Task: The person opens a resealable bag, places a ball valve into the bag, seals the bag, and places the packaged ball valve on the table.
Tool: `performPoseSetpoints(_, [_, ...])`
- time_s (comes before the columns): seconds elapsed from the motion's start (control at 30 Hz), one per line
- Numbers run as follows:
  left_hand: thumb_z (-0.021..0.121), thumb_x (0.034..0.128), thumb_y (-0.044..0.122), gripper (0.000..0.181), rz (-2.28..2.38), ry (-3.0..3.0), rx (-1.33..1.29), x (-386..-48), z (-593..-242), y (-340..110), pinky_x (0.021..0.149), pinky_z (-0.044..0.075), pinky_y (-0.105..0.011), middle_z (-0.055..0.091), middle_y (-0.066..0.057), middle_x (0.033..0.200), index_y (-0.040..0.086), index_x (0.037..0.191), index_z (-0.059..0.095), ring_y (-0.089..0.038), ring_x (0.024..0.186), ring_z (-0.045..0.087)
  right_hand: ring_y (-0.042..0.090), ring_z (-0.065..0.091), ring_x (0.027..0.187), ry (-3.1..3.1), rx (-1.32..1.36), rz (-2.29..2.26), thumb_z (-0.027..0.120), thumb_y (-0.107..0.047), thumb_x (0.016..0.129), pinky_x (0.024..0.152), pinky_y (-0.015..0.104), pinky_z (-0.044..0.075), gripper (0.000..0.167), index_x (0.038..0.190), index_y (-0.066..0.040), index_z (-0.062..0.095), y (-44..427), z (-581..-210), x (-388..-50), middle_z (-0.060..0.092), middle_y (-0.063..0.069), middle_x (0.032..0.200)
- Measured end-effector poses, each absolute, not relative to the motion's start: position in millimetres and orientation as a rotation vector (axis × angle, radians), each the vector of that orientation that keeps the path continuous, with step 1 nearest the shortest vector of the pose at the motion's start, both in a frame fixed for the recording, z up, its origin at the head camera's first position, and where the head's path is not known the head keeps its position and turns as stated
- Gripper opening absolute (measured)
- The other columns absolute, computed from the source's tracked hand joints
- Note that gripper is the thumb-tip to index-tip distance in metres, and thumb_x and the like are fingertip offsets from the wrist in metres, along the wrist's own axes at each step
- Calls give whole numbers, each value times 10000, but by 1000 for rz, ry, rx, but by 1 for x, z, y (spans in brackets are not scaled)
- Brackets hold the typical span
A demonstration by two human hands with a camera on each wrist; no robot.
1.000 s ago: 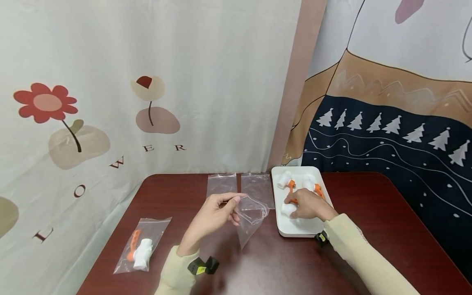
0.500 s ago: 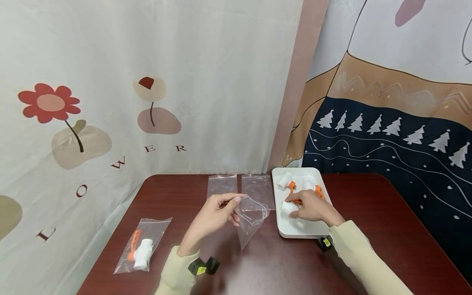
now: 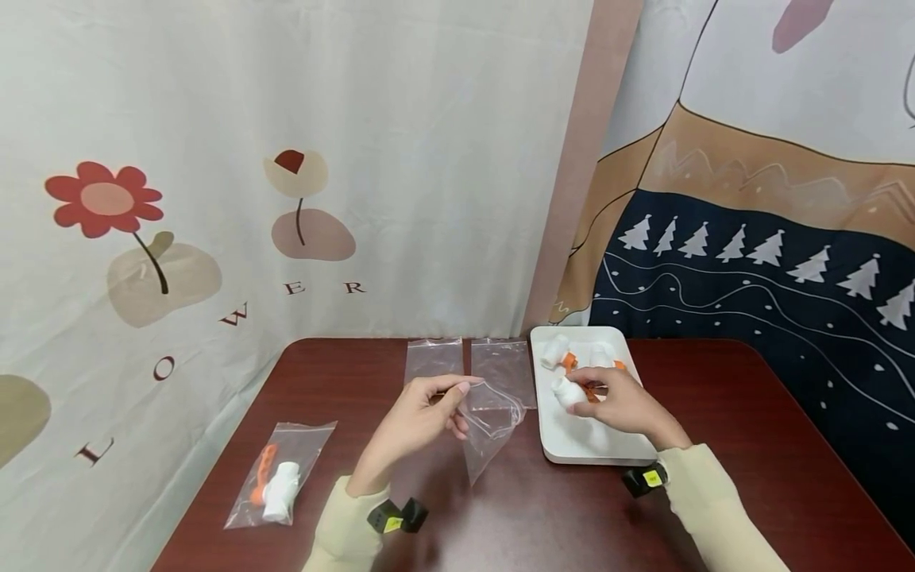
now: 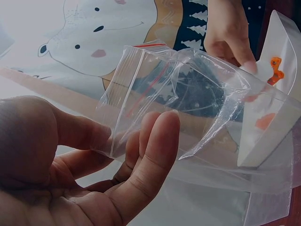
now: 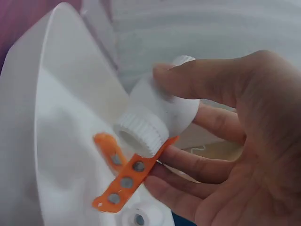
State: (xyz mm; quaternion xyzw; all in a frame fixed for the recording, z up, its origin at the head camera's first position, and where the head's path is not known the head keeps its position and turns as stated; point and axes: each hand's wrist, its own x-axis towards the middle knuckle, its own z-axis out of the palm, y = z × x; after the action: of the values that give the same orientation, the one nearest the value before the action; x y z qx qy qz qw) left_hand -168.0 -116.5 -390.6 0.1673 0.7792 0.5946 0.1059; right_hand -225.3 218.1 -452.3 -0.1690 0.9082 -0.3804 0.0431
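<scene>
My left hand (image 3: 422, 417) pinches the top edge of a clear zip bag (image 3: 489, 429) between thumb and fingers. The bag's mouth gapes toward the right, and the left wrist view shows its red zip line. Over the white tray (image 3: 596, 449), my right hand (image 3: 629, 407) grips a white plastic ball valve (image 3: 569, 392) by its body. In the right wrist view the valve's orange handle (image 5: 124, 183), with its row of holes, hangs below the ribbed pipe end. Two more white valves with orange handles, one at the tray's back left (image 3: 554, 349), lie inside, partly hidden.
At the table's left lies a zip bag (image 3: 307, 445) holding a white valve with an orange handle. Two flat clear bags, one on the left (image 3: 434, 357) and one on the right (image 3: 500, 365), lie along the back edge, beside the tray. A printed curtain (image 3: 429, 175) hangs behind the table.
The right hand has lifted the ball valve off the tray floor and drawn slightly back to the right. The left hand with the bag stays nearly still.
</scene>
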Motion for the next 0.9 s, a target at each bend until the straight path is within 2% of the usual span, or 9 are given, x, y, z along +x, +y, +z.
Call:
performPoseSetpoints(0.13, [536, 1074, 148, 324, 1751, 2295, 490, -168, -390, -116, 693, 644, -461, 682, -206, 777, -6, 1333, 653, -195, 666, 694, 289, 638, 1172, 2681, -471, -1354, 831, -237, 867, 1067, 524, 521, 487, 1294, -67, 672, 221, -452, -223, 692, 121, 1247])
performPoseSetpoints(0.27, [535, 1073, 143, 317, 1750, 2300, 488, -168, -390, -116, 686, 646, -447, 685, -212, 777, 3, 1329, 660, -198, 665, 698, 308, 614, 1232, 2610, -400, -1450, 813, -301, 888, 1077, 496, 523, 535, 1351, -99, 639, 224, -449, -221, 655, 125, 1311])
performPoseSetpoints(0.4, [535, 1073, 144, 316, 1740, 2315, 500, -168, -391, -115, 693, 642, -475, 686, -218, 786, 3, 1326, 661, -203, 672, 703, 314, 604, 1252, 2558, -401, -1535, 817, -318, 885, 1001, 317, 566, 537, 1349, -109, 644, 223, -448, -219, 629, 128, 1359])
performPoseSetpoints(0.53, [538, 1072, 144, 316, 1734, 2318, 506, -167, -391, -115, 698, 639, -490, 681, -228, 796, 2, 1326, 661, -214, 678, 706, 272, 632, 1205, 2512, -473, -1652, 815, -229, 888, 903, 187, 565, 498, 1331, -71, 652, 219, -448, -216, 640, 154, 1339])
performPoseSetpoints(0.73, [536, 1070, 131, 311, 1724, 2329, 505, -167, -390, -113, 689, 643, -467, 689, -224, 780, 9, 1327, 663, -222, 672, 709, 59, 668, 1105, 2390, -611, -1832, 767, -89, 913, 885, 201, 585, 512, 1375, 28, 580, 209, -440, -211, 666, 129, 1277])
performPoseSetpoints(0.9, [540, 1069, 126, 307, 1721, 2328, 513, -167, -391, -113, 677, 644, -441, 686, -213, 776, 11, 1325, 664, -215, 668, 704, 31, 667, 1105, 2307, -645, -1911, 740, -66, 927, 892, 204, 581, 505, 1384, 45, 555, 199, -428, -204, 664, 22, 1249])
